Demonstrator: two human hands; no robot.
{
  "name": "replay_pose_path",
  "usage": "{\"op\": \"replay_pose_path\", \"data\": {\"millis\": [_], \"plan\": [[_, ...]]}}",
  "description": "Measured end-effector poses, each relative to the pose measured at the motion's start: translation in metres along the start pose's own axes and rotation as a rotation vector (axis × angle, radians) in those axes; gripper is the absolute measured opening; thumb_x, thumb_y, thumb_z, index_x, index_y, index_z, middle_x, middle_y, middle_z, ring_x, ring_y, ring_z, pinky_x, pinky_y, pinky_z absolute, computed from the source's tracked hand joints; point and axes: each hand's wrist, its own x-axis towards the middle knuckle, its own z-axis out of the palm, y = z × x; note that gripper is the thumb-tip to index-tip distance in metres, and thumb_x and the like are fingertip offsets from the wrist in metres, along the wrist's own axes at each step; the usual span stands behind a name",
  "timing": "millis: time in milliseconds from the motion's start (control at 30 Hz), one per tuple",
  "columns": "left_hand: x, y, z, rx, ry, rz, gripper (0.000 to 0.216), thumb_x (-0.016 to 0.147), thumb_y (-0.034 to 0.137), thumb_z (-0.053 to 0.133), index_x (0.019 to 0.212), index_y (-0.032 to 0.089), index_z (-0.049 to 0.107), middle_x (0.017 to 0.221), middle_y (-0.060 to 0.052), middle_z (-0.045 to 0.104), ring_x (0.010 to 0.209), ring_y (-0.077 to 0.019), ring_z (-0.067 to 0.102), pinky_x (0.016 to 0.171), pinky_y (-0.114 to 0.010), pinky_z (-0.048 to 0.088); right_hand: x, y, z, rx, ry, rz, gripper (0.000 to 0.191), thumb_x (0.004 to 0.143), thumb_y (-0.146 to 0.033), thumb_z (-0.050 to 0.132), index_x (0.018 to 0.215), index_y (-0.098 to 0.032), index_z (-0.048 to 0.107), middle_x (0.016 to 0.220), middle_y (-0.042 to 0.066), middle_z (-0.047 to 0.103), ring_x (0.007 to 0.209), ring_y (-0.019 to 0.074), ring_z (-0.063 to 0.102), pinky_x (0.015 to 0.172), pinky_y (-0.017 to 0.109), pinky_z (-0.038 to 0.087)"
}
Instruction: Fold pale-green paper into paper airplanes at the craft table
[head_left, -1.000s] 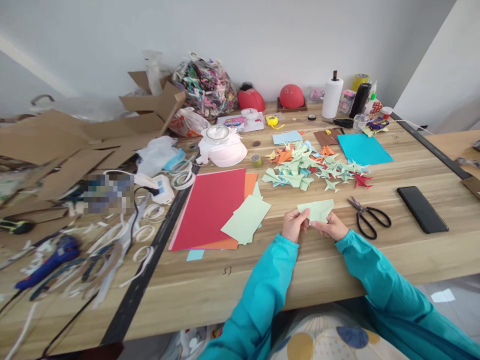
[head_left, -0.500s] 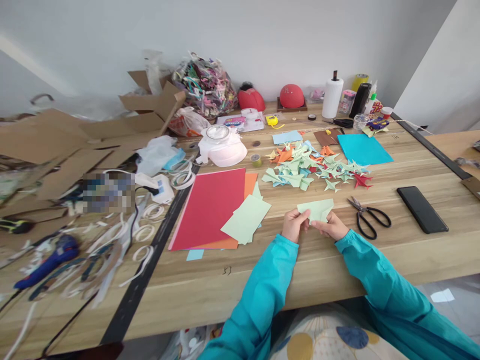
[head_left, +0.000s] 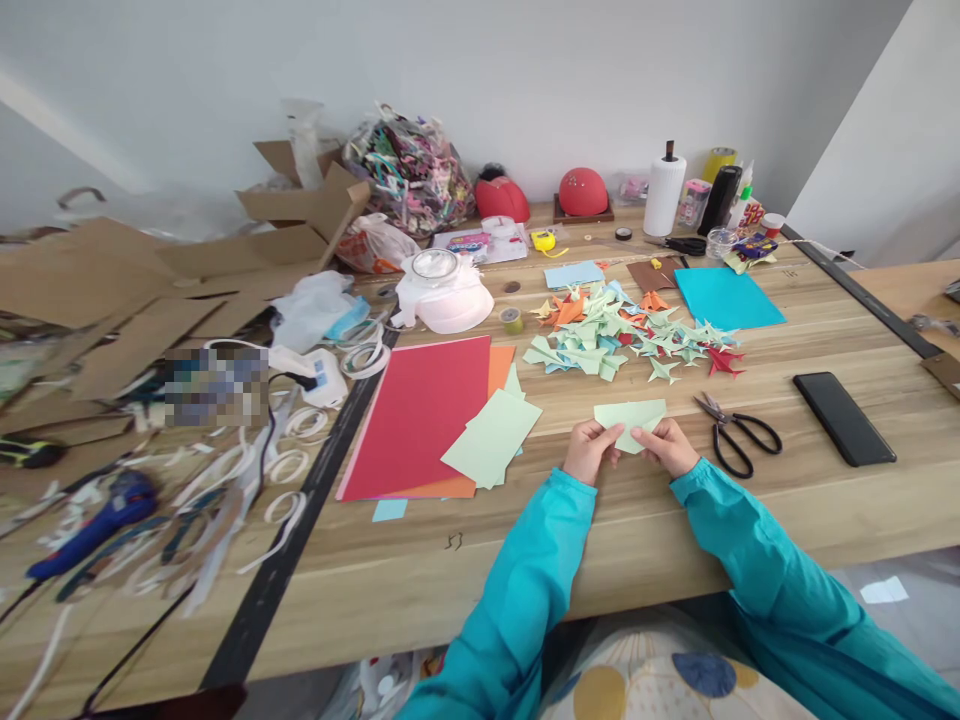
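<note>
Both hands hold a partly folded light green paper [head_left: 631,415] just above the wooden table [head_left: 570,540]. My left hand [head_left: 589,452] pinches its lower left edge. My right hand [head_left: 667,447] pinches its lower right edge, fingers pressed on the fold. Behind the paper lies a heap of folded paper figures [head_left: 626,335] in green, orange, blue and red. Black scissors [head_left: 739,432] lie just right of my right hand. Loose light green sheets [head_left: 491,438] lie to the left of my left hand.
Red and orange sheets [head_left: 420,415] lie left of centre, a blue sheet [head_left: 727,298] at the back right. A black phone [head_left: 844,418] lies at the right. Cardboard [head_left: 135,280], tape rings [head_left: 285,465] and a glue gun [head_left: 97,525] crowd the left; bottles and a paper roll [head_left: 664,195] line the wall.
My right hand's fingers have shifted up and inward on the green paper, pressing the fold; the paper's lower right part is now tucked. The left hand has barely moved.
</note>
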Motion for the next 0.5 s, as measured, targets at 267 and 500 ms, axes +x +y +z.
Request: {"op": "replay_pose_path", "data": {"millis": [267,500], "plan": [[-0.0028,0.0,0.0034,0.042,-0.108,0.057,0.034,0.061,0.041,0.071,0.073,0.009,0.066,0.061,-0.005,0.065,0.045,-0.0125,0.053,0.034,-0.023,0.039,-0.0003,-0.0023,-0.001,0.046,-0.073,-0.008,0.042,0.075,-0.047,0.057,0.05,-0.013,0.061,0.044,0.003,0.056,0.036,0.0072,0.037,0.034,0.022,0.023],[-0.002,-0.0015,0.0024,0.047,-0.141,0.09,0.035,0.067,0.042,0.066,0.078,0.009,0.067,0.061,-0.005,0.065,0.041,-0.0111,0.05,0.033,-0.023,0.038,-0.001,0.0007,0.0029,0.076,-0.094,-0.012,0.044,0.079,-0.046,0.052,0.054,-0.012,0.064,0.047,0.005,0.061,0.036,0.0078,0.037,0.033,0.021,0.023]]}}
